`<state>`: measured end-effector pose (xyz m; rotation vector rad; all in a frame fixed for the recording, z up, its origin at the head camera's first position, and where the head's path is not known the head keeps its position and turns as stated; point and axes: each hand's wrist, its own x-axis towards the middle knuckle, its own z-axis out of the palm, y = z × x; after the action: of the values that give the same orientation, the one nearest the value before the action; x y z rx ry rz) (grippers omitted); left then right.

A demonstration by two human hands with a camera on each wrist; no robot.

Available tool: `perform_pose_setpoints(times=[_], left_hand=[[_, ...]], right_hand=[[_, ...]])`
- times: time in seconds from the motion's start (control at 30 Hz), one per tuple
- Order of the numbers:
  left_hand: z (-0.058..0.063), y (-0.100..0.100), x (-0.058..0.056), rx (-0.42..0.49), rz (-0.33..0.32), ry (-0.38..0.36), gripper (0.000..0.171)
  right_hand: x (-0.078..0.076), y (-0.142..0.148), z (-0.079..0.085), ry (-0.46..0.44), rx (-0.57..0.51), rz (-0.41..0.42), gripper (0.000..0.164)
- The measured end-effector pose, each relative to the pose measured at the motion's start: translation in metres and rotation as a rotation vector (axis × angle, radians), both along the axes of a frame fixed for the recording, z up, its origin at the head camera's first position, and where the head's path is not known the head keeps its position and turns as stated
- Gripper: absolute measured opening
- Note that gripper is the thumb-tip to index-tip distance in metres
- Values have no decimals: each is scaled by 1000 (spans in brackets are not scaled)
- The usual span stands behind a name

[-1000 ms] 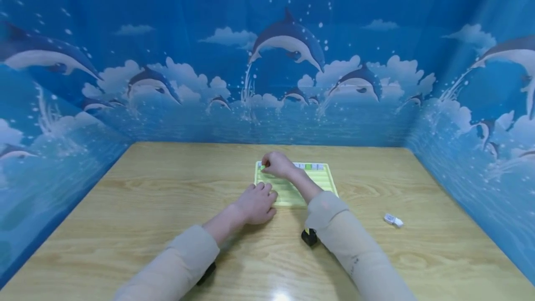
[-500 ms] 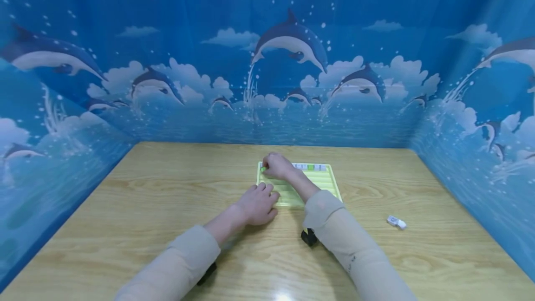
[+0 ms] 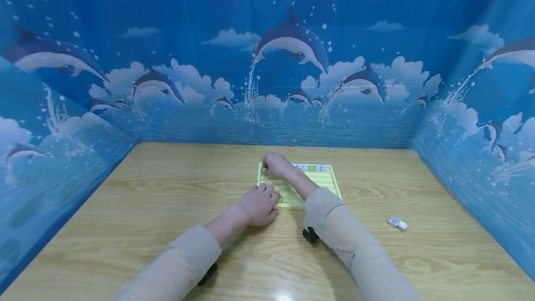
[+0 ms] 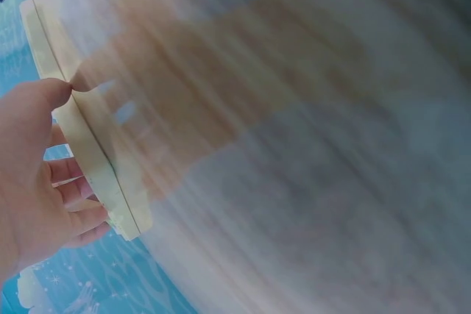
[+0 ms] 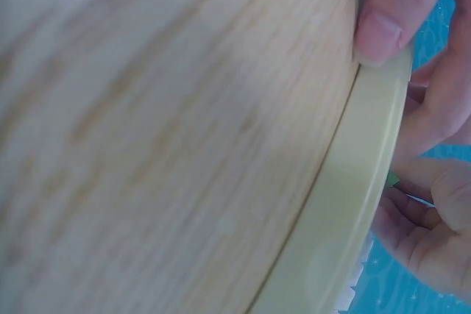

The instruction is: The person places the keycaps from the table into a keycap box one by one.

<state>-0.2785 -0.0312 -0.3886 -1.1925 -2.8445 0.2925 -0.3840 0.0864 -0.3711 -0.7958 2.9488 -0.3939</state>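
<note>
A pale yellow-green ridged tray point(image 3: 326, 181) lies flat on the table, with a row of small white and green blocks point(image 3: 311, 168) along its far edge. My left hand point(image 3: 257, 204) holds the tray at its near left corner; in the left wrist view the thumb point(image 4: 55, 92) presses the front edge while the fingers reach over beyond it. Across it stretches my right hand point(image 3: 277, 165), at the far left corner. Between that hand's fingertips is a small green block, whose green tip point(image 5: 392, 179) shows in the right wrist view; the fingers hide most of it.
To the right on the wooden table point(image 3: 418, 189) lies a small white piece point(image 3: 397, 223) with dark print at one end. Dolphin-printed curtains point(image 3: 200, 120) close off the back and both sides. Black wrist devices point(image 3: 310, 235) sit beneath the sleeves.
The right hand stays at the far left corner, its fingers a touch lower, with less of the green block showing. The left hand keeps its place on the tray. The head view has shifted slightly.
</note>
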Motion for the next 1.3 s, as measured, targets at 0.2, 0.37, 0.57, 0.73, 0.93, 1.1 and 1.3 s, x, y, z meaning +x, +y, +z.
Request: perform_pose_setpoints(times=[0.2, 0.37, 0.57, 0.73, 0.93, 1.1, 1.3], left_hand=[[0, -1, 0, 23, -3, -11, 42], [-1, 0, 0, 22, -4, -8, 42], [0, 1, 1, 14, -3, -10, 43], [0, 0, 1, 18, 5, -23, 42], [-1, 1, 2, 23, 5, -11, 42], [-2, 1, 1, 20, 9, 4, 42], [-2, 1, 0, 30, 28, -30, 42]], right_hand=[[0, -1, -1, -7, 9, -11, 8], [0, -1, -1, -5, 3, 20, 27], [0, -1, 1, 13, -4, 43, 35], [0, -2, 0, 21, -9, 66, 35], [3, 0, 2, 10, 2, 42, 7], [5, 5, 9, 0, 14, 4, 23], [7, 17, 17, 36, 60, 8, 18]])
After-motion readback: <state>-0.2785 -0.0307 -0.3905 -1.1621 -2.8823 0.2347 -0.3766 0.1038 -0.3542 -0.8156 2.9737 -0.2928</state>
